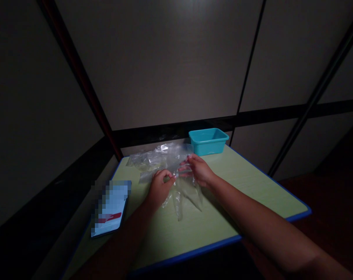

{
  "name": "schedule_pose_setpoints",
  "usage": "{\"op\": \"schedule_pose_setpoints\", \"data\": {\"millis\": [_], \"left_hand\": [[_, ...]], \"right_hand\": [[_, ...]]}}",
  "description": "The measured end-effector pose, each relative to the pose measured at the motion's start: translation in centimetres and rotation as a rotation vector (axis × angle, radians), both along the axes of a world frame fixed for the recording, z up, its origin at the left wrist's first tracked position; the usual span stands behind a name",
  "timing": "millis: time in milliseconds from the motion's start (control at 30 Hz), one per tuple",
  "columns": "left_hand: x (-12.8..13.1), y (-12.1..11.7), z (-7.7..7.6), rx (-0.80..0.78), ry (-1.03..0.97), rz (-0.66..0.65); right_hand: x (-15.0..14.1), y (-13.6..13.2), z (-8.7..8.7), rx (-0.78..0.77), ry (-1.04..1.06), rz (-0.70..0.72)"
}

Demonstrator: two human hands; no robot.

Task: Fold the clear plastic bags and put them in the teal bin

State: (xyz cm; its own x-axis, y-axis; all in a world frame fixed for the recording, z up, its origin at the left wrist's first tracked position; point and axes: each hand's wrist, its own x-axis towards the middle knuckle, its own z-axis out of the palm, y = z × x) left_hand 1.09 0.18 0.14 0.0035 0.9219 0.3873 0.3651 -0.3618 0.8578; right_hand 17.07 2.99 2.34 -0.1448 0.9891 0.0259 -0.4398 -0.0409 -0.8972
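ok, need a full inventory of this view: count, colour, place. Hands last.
table: one, pale green with blue edge, under the hands
clear plastic: piece count unclear, colourless, between the hands and spread behind them
tub: one, turquoise, far edge of table, right of centre
phone or tablet: one, dark rim, lit screen partly blurred out, left side of table
wall panels: several, grey-brown with dark strips, behind and beside table
floor: one, dark red, right of table
left hand: one, bare, grip on the plastic
right hand: one, bare, grip on the plastic
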Motion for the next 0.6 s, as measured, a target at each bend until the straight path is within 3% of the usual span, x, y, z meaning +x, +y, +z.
{"op": "schedule_pose_setpoints", "data": {"millis": [433,600], "left_hand": [[-1.5,0.8,1.4,-0.133,-0.396,0.079],[-2.1,1.5,1.0,-0.156,-0.51,0.105]], "right_hand": [[1.6,1.7,0.0,-0.004,-0.141,-0.229],[2.2,2.7,-0.4,-0.044,-0.217,-0.277]]}}
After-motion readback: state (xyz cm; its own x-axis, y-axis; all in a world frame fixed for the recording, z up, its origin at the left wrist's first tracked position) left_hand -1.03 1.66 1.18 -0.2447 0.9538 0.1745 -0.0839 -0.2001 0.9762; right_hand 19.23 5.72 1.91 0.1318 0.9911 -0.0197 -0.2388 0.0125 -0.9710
